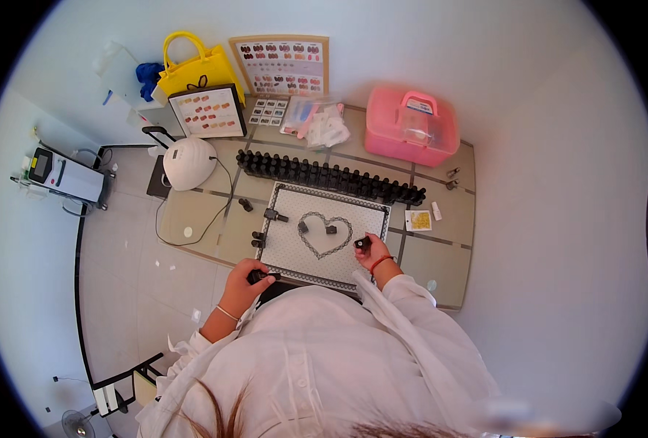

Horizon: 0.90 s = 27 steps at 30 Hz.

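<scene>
Near the front left corner of a white mat [287,252] with a black lace border, my left hand [241,287] is closed around a black nail polish bottle [257,276]. My right hand [374,253], over the mat's right side, grips another small black nail polish bottle [362,242]. Between the hands, a black heart outline [319,255] is printed on the mat, with two small black pieces, one a bottle or cap [331,230], in it. A black bottle [276,215] lies on its side at the mat's left edge. More black bottles [258,239] stand just below it.
Behind the mat runs a long row of black bottles [324,175]. A pink case [412,128] stands back right, a white nail lamp [189,164] back left with its cable looping across the tabletop. A yellow packet [417,220] lies right of the mat. Colour charts [207,111] stand behind.
</scene>
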Available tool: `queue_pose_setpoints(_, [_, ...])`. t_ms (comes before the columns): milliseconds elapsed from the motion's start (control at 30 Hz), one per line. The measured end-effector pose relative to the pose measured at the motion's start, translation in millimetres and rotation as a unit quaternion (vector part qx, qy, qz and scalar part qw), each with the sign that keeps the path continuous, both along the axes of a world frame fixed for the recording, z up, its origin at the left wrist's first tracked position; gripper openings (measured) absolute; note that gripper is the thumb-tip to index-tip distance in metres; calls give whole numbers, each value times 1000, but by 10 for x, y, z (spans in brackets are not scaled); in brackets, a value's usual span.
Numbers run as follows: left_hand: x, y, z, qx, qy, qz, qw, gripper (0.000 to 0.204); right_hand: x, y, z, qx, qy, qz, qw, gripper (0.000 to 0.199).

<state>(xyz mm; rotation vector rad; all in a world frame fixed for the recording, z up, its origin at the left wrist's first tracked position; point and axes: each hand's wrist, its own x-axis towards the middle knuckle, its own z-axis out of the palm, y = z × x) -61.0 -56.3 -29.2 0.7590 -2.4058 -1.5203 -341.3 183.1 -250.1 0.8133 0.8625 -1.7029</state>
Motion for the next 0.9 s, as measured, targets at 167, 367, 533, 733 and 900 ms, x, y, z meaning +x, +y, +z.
queue_pose_setpoints(167, [-2,26,16,-3,8,-6,1000,22,35,27,40,-43,-11,32,999,29])
queue_pose_setpoints(367, [-19,17,49,-16,9,-19,1000,22,66,9,90,28,63,31,997,24])
queue_pose_setpoints(533, [0,8,31,-9,10,-18,1000,22,174,-70,213,236,592,217,739,23])
queue_pose_setpoints(733, [14,-2,17,-12,10,-16,1000,22,211,-153,419,276,716,341,543,29])
queue_pose_setpoints(900, [33,-11,-24,1,5,-13,1000,22,237,-489,592,225,788,320,476,34])
